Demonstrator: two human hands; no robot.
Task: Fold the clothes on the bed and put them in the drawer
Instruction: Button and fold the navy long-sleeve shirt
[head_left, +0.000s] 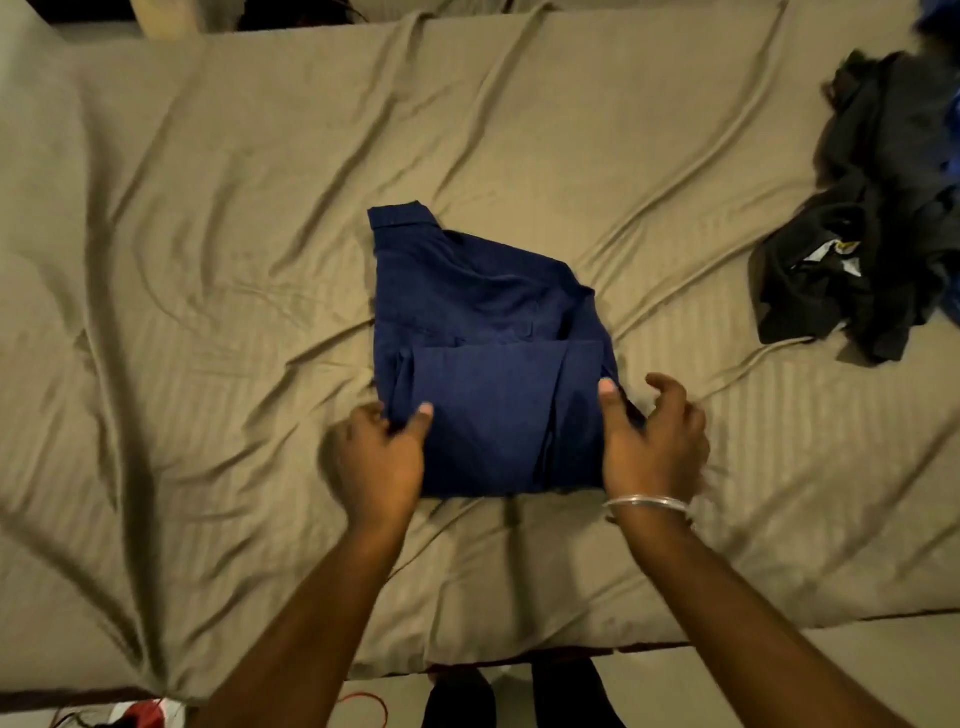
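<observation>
A silver bangle (645, 502) sits nearest the bed's near edge. Below that edge, on the floor, lies a red-and-white object (148, 713) (too cropped to identify), with a thin red cord (375, 702) looping just right of it.

Folded navy garment (483, 332) at the middle of the bed (208, 234), collar end pointing away, lower part doubled over. Left hand (376, 457) gripping the garment's near left edge, thumb on top, fingers tucked under. Right hand (652, 441) at the near right edge, thumb on the cloth, fingers curled loosely beside it; bangle (647, 503) on that wrist. Far right of the garment, a heap of dark clothes (872, 234).
</observation>
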